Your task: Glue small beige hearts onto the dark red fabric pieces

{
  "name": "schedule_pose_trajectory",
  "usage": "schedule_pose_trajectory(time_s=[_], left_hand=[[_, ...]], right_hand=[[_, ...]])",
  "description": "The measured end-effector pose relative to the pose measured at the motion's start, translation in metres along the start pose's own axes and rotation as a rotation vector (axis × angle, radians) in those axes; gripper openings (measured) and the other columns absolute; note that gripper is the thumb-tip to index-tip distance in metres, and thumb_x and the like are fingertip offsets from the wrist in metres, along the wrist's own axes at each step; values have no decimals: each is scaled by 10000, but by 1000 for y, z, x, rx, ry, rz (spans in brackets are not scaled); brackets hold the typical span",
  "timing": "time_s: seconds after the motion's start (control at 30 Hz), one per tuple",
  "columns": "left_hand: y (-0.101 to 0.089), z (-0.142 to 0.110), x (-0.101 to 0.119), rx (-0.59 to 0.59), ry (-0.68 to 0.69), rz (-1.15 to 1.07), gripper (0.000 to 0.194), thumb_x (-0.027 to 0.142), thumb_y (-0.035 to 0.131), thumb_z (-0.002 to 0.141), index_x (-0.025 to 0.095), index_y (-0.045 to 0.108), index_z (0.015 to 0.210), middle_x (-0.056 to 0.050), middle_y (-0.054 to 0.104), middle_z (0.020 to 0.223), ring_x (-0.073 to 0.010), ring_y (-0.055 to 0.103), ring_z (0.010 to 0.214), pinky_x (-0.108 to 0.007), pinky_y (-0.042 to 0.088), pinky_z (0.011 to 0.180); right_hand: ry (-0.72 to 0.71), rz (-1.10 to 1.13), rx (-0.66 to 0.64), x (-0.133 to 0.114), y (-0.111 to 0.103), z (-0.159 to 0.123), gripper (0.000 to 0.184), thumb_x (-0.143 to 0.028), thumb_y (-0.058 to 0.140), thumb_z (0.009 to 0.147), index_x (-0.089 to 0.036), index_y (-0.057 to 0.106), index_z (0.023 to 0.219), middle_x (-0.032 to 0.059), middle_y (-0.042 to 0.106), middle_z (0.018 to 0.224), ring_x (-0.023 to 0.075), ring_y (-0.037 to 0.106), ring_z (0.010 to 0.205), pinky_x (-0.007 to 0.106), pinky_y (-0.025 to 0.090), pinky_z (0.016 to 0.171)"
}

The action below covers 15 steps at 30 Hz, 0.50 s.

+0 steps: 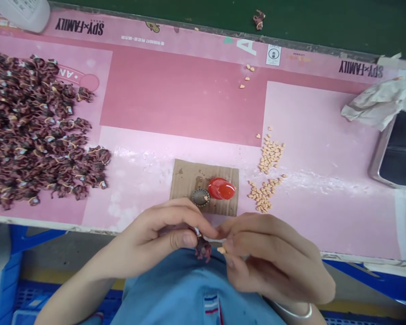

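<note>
Nearly closed hands (171,230) (274,257), figurine (203,249) left, piece (221,250) right

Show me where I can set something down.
Bare: the pink surface between the dark figurine pile and the cardboard, and the stretch from the pale pieces to the phone and crumpled tissue. Crowded: the left end; the cardboard, with its red piece; and the near edge at the left hand and right hand.
</note>
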State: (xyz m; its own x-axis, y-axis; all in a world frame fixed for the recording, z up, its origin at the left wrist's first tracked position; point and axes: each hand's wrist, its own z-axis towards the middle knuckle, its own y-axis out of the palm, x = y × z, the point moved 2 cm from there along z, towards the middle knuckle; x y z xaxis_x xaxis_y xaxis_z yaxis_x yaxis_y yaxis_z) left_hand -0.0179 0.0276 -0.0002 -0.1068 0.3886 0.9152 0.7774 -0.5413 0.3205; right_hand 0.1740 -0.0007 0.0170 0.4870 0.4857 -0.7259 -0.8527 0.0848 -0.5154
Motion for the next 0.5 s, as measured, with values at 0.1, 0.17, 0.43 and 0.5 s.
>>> schedule_pose_trajectory(time_s=[0.1, 0.17, 0.43, 0.5], left_hand=[[0, 1, 1, 35, -26, -24, 228, 440, 713, 982, 289, 860, 1069, -63, 733, 902, -143, 733, 755, -198, 628, 722], [0, 0, -2, 50, -41, -30, 231, 456, 723, 971, 309, 863, 1082, -69, 746, 908, -141, 722, 724, -196, 620, 678], [0, -3, -7, 81, -32, 28, 282, 509, 721, 965, 306, 858, 1105, -78, 762, 927, -135, 696, 695, -184, 580, 601], [1, -2, -6, 117, -55, 22, 283, 524, 744, 942, 290, 872, 1037, -66, 761, 880, -121, 682, 661, -174, 579, 607]], right_hand=[[-37, 0, -15, -2, 1, 1, 247, 2, 617, 841, -245, 618, 843, -65, 736, 705, 73, 718, 599, 127, 628, 635], [-46, 2, -11, -3, 1, 2, 243, -1, 608, 848, -244, 614, 841, -67, 733, 696, 66, 708, 590, 121, 622, 625], [-36, -33, -30, 0, 4, -4, 234, -27, 646, 848, -262, 639, 842, -69, 735, 728, 77, 689, 560, 143, 632, 594], [-43, -74, -31, 2, 5, -14, 209, -79, 684, 856, -280, 697, 913, -54, 756, 778, 113, 718, 596, 190, 662, 621]])
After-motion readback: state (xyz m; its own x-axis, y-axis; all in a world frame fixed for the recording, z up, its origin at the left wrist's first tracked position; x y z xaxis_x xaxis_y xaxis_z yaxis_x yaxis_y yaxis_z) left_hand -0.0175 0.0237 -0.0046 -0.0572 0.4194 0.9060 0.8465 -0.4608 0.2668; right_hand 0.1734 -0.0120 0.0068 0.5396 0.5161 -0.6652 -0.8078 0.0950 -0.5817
